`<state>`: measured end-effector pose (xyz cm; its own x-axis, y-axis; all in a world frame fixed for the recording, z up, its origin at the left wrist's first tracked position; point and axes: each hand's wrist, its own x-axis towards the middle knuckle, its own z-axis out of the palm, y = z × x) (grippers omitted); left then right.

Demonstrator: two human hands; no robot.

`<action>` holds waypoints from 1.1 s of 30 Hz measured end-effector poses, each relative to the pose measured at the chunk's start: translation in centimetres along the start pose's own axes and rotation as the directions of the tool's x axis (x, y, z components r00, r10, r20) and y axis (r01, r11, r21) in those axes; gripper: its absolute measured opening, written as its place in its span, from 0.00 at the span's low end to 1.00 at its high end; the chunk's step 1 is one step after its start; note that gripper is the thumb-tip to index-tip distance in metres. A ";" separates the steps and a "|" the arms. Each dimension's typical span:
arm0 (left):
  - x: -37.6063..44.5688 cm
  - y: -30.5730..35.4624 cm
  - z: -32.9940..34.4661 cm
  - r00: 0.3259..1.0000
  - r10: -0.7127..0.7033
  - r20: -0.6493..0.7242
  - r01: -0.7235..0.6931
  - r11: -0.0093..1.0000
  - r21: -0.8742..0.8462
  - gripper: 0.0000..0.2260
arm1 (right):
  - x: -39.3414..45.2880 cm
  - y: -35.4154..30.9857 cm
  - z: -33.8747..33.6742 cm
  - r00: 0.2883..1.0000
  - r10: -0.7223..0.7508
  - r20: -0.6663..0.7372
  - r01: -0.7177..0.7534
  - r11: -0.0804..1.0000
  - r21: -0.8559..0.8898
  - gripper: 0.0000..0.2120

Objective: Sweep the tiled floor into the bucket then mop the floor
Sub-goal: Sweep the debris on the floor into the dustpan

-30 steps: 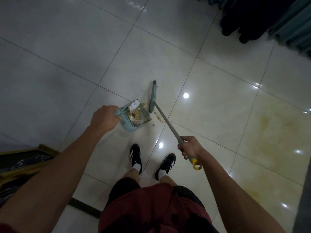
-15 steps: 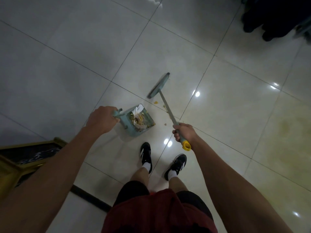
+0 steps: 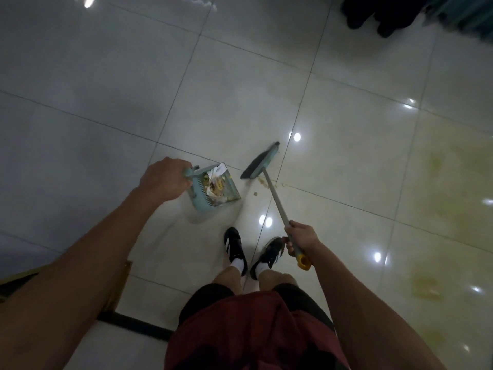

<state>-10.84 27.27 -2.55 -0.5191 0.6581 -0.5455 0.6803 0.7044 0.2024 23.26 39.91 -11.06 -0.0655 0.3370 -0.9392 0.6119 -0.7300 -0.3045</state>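
My left hand grips the handle of a pale teal dustpan that holds paper scraps and yellowish rubbish. It sits low over the glossy tiled floor, just ahead of my feet. My right hand grips the grey pole of a broom near its yellow end cap. The broom head, teal with dark bristles, lies to the right of the dustpan and apart from it. A few small crumbs lie on the tile between pan and broom.
Yellowish stains mark the tiles to the right. Dark objects and teal fabric stand at the top right. A gold-framed piece of furniture and a dark floor strip are at the lower left, behind my left arm.
The broom head has swung away from the dustpan's mouth to its right, and my right hand has drawn the pole back towards me. The dustpan stays in my left hand.
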 end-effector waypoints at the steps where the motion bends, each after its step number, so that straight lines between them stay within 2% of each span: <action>1: 0.4 0.5 -0.2 1.000 0.009 0.013 -0.010 1.000 0.013 0.09 | -0.1 0.7 -0.6 1.000 0.003 -0.006 -0.003 1.000 0.010 0.23; 7: 0.7 4.0 -0.5 0.997 0.080 0.005 -0.080 0.995 0.056 0.02 | -1.7 3.8 -4.5 1.000 0.014 -0.015 -0.013 0.996 0.086 0.23; 10: 0.6 5.2 -0.9 0.994 0.113 0.002 -0.113 0.990 0.079 0.04 | -2.6 4.2 -5.9 1.000 -0.006 -0.016 0.008 0.992 0.129 0.24; 15: 2.1 5.8 -2.3 0.985 0.170 -0.008 -0.169 0.983 0.077 0.03 | -3.1 2.2 -6.4 0.999 -0.033 -0.023 0.038 0.971 0.234 0.23; 20: 4.7 5.6 -3.5 0.966 0.255 0.038 -0.258 0.959 0.121 0.02 | -4.4 0.0 -4.1 0.996 -0.068 -0.058 0.080 0.965 0.250 0.23; 29: 10.8 4.4 -7.9 0.877 0.456 0.150 -0.480 0.849 0.222 0.01 | -4.8 -2.2 2.7 0.957 -0.048 -0.287 0.100 0.980 0.169 0.20; 33: 13.2 6.1 -9.0 0.836 0.517 0.184 -0.549 0.787 0.282 0.02 | -4.6 -1.6 3.9 0.920 -0.029 -0.391 0.053 0.997 0.051 0.21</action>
<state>-18.25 42.64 -1.17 0.0131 0.8655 -0.5007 0.9662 0.1180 0.2293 19.46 37.19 -6.84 0.2301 0.5632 -0.7936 0.5669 -0.7404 -0.3611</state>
